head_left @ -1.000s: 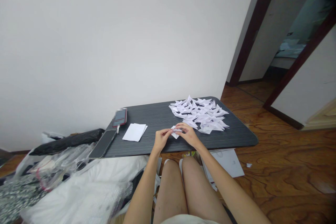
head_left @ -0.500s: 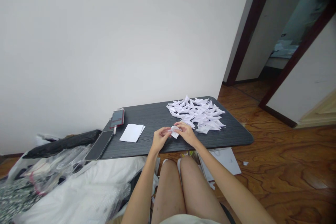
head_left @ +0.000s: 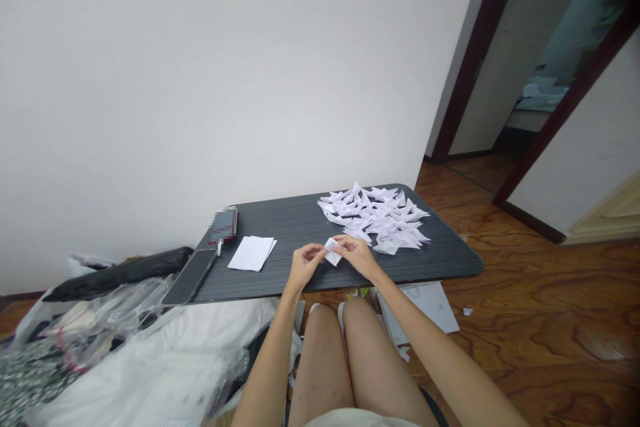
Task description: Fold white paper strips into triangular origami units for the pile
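Between my two hands is a small piece of folded white paper (head_left: pixel 333 253), held just above the front part of the dark table (head_left: pixel 290 227). My left hand (head_left: pixel 306 263) pinches its left corner between thumb and fingers. On the other side my right hand (head_left: pixel 357 255) grips the right edge the same way. Just beyond my right hand lies a spread pile of folded white paper shapes (head_left: pixel 380 217) with pointed ends. A small stack of flat white paper sheets (head_left: pixel 252 253) rests to the left of my left hand.
At the table's left end lie a dark phone-like slab (head_left: pixel 191 277) and a partly pixelated device (head_left: pixel 223 225). Plastic-wrapped bundles (head_left: pixel 125 307) crowd the floor side at left. A white wall (head_left: pixel 250 80) rises behind the table. Papers (head_left: pixel 430 307) lie under its right side.
The folded paper between my fingers has changed shape, now showing a taller, diamond-like outline. My right fingers have shifted slightly; the pile and the stack stay as they were.
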{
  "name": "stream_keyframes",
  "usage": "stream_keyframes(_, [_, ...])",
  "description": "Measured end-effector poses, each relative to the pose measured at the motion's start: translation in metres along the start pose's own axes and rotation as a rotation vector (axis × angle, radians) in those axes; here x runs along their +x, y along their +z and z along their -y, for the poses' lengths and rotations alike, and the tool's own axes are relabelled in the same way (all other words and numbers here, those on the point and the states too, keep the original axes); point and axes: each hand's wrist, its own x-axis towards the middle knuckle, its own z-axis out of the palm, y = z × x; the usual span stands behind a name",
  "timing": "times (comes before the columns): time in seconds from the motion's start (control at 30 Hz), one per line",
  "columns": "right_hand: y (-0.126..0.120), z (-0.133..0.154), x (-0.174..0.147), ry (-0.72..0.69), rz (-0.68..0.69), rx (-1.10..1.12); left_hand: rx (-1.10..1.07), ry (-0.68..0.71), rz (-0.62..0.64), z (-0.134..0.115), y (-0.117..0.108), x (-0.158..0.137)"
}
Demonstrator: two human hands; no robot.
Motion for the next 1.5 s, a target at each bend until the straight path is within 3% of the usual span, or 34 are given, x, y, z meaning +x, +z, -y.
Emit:
stream_keyframes(0.23, [0.005, 0.003, -0.001, 0.013, 0.032, 0.001, 0.052, 0.046, 0.012, 0.001, 0.001, 0.000])
stream_keyframes(0.4, [0.004, -0.003, 0.000, 0.047, -0.020, 0.047, -0.002, 0.022, -0.023, 0.004, 0.003, 0.000])
stream_keyframes(0.8, [0.002, -0.002, 0.001, 0.112, -0.044, 0.132, -0.043, -0.011, 0.094, 0.000, 0.004, 0.001])
stream_keyframes(1.07, [-0.001, 0.003, -0.002, 0.180, 0.066, 0.085, -0.010, 0.010, 0.129, -0.002, -0.001, 0.002])
stream_keyframes(1.3, [-0.007, -0.002, 0.001, 0.271, 0.109, 0.233, 0.015, 0.025, 0.124, -0.004, -0.002, -0.002])
stream_keyframes(1.4, [-0.008, 0.002, 0.000, 0.318, 0.082, 0.301, 0.077, 0.095, 0.118, -0.008, 0.000, -0.003])
stream_keyframes(1.5, [-0.008, 0.006, -0.001, 0.346, 0.098, 0.343, 0.249, 0.252, 0.069, -0.015, 0.002, -0.005])
